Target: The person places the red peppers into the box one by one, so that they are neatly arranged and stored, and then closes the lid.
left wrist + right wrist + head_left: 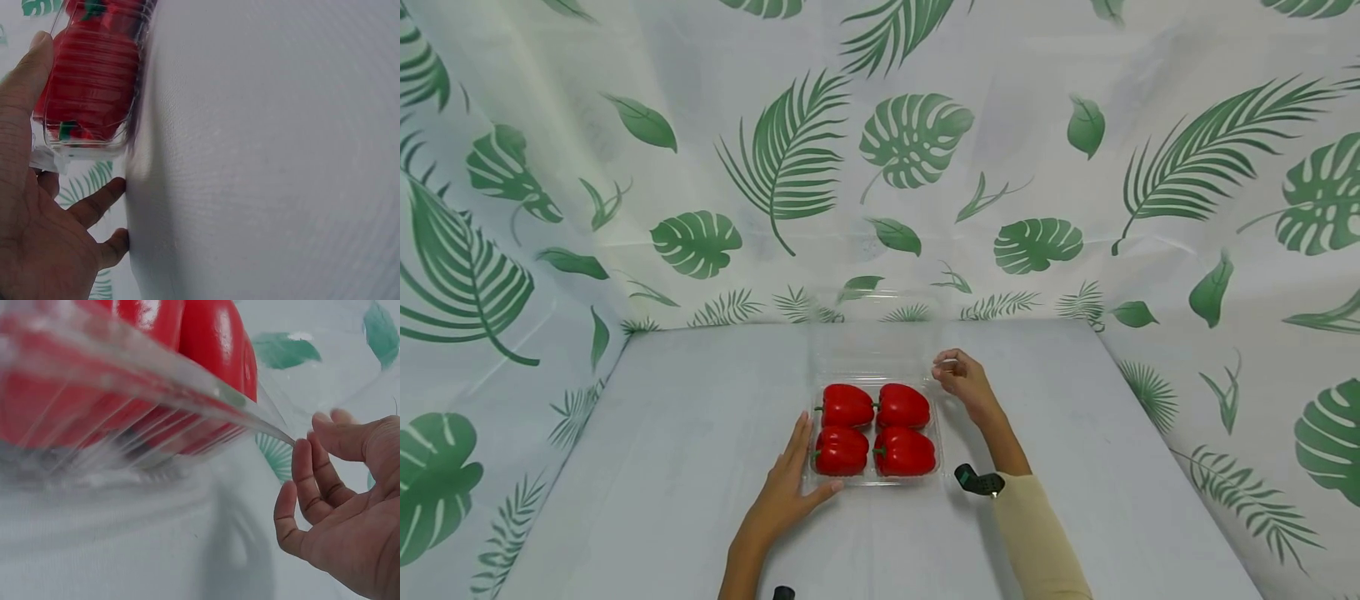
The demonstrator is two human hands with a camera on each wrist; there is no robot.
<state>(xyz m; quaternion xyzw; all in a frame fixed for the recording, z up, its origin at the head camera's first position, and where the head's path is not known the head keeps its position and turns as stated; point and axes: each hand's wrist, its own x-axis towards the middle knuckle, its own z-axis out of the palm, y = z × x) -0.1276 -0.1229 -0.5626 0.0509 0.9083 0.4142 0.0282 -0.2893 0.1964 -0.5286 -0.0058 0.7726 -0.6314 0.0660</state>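
Observation:
A clear plastic clamshell container (875,481) holds several red bell peppers (906,452) with green stems. Its transparent lid (872,350) is raised behind it, folded back toward the patterned backdrop. My left hand (781,492) lies along the container's left side, fingers extended, the thumb across the front left corner. In the left wrist view the thumb (39,56) shows against the container's front wall. My right hand (966,385) is at the back right corner with its fingers loosely bent. In the right wrist view its fingertips (302,450) are right at the container's rim, the thumb standing apart.
The container stands on a white-covered table (700,400). White cloth with green leaf prints (917,137) rises behind the table and on both sides. Black wrist-worn devices (979,481) are on both arms, and a beige sleeve (1037,533) covers the right forearm.

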